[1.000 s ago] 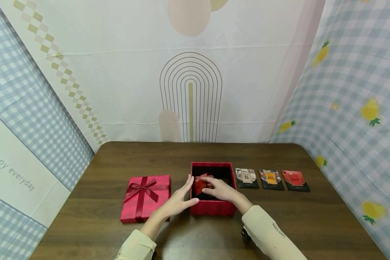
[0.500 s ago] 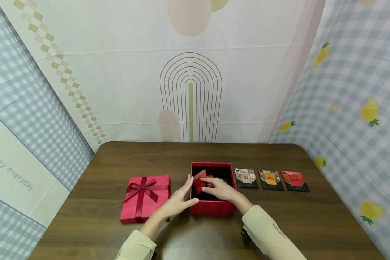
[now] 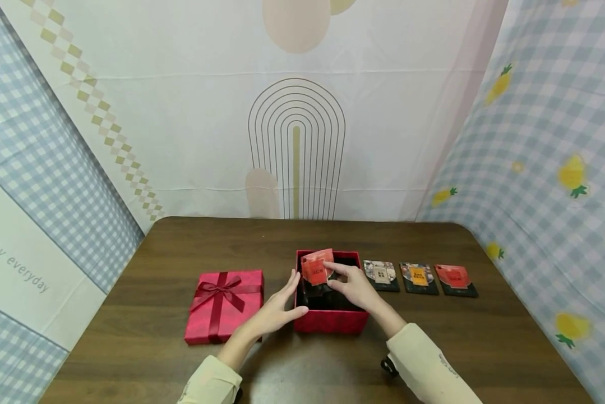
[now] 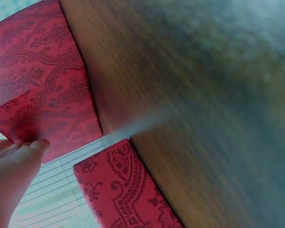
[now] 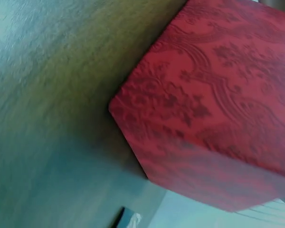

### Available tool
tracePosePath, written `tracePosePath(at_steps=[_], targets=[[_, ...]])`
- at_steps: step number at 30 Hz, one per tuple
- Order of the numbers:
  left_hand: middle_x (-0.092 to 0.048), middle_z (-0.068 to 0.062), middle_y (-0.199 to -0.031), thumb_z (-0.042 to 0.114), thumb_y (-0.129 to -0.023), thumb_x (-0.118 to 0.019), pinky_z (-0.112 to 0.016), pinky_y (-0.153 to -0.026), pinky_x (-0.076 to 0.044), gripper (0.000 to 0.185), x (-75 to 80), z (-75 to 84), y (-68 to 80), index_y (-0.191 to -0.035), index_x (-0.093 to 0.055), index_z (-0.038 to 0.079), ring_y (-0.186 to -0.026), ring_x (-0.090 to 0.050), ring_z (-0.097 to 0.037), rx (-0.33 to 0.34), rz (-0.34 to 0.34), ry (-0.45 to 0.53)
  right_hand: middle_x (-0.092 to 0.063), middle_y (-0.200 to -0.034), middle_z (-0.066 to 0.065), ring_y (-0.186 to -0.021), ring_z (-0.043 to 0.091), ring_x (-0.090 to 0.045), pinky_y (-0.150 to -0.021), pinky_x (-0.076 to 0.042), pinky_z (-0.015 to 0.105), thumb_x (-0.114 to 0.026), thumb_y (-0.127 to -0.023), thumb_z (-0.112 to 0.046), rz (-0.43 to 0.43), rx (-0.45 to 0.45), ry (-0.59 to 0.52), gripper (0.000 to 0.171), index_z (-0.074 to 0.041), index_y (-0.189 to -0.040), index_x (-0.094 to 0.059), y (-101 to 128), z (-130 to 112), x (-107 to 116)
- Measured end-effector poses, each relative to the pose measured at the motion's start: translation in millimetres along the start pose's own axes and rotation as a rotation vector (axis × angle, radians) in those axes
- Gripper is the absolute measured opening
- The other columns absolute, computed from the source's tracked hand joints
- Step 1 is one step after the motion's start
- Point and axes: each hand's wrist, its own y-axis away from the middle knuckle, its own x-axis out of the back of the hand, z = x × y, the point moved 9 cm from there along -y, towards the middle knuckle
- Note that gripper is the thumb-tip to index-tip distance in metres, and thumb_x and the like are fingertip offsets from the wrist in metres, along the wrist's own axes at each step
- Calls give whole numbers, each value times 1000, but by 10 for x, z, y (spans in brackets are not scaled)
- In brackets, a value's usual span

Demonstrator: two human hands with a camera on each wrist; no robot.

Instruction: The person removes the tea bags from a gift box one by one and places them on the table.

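A red patterned gift box (image 3: 331, 322) with a black inside stands uncovered in the middle of the table. My right hand (image 3: 352, 289) pinches the right edge of a red-and-black sachet (image 3: 315, 268), lifted at a tilt over the box opening with its top past the rear rim. With fingers extended and thumb apart, my left hand (image 3: 278, 314) touches the left side of the box. The left wrist view shows the fingertips of that hand (image 4: 16, 171) against the patterned box wall (image 4: 47, 80). Most of the right wrist view is filled by the box's outside (image 5: 218, 104).
Left of the box lies its red lid (image 3: 239, 322) with a ribbon bow. To the right, sachets lie in a row: white (image 3: 381, 275), yellow-labelled (image 3: 419, 278) and red (image 3: 456, 280). Behind the wooden table (image 3: 221, 235) hangs a printed cloth (image 3: 196, 140).
My right hand has raised the red sachet from inside the box, turning its printed front into view. The left hand stays by the box.
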Motion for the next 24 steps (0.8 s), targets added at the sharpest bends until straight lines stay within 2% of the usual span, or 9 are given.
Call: tracePosePath(at_steps=[6, 9, 13, 16, 20, 24], targets=[[3, -14, -152, 30, -91, -56, -52, -105, -20, 77, 8, -9, -3, -146, -9, 4, -136, -13, -31, -10, 4, -20, -53, -124, 21, -78, 15, -57, -68, -47, 26, -59, -88, -8, 65, -56, -129, 46, -3, -132, -48, 111, 40, 246], [2, -14, -152, 29, -90, -57, -52, -106, -20, 77, 14, -10, -17, -146, -9, 4, -136, -13, -31, -18, 7, -25, -49, -129, 22, -94, 20, -58, -72, -47, 23, -58, -89, -10, 105, -59, -181, 47, -2, -134, -45, 198, 41, 399], [1, -16, -152, 25, -90, -58, -52, -105, -21, 76, 26, -6, -28, -146, -10, 3, -136, -15, -31, -23, 17, -39, -43, -135, 21, -113, 29, -50, -76, -48, 20, -58, -89, -10, 160, -57, -233, 47, 1, -133, -45, 352, 100, 567], [1, -16, -152, 20, -90, -57, -51, -106, -20, 75, 21, 21, -13, -146, -10, 3, -136, -14, -31, -13, 13, -46, -43, -135, 21, -108, 18, -54, -75, -49, 21, -58, -89, -9, 199, -80, -263, 48, 3, -133, -44, 513, 218, 666], [1, -20, -151, 16, -90, -57, -53, -105, -20, 74, 38, 197, 44, -144, -9, -2, -136, -14, -35, 0, -6, -30, -55, -124, 1, -89, 0, -59, -71, -51, 23, -58, -89, -8, 263, -122, -321, 50, 7, -133, -41, 756, 396, 807], [1, -24, -149, 13, -90, -56, -55, -104, -21, 74, 66, 365, 89, -143, -9, -7, -134, -16, -39, 4, -22, -13, -54, -109, -25, -83, -2, -60, -69, -51, 22, -58, -89, -9, 314, -146, -371, 53, 10, -134, -37, 979, 540, 942]])
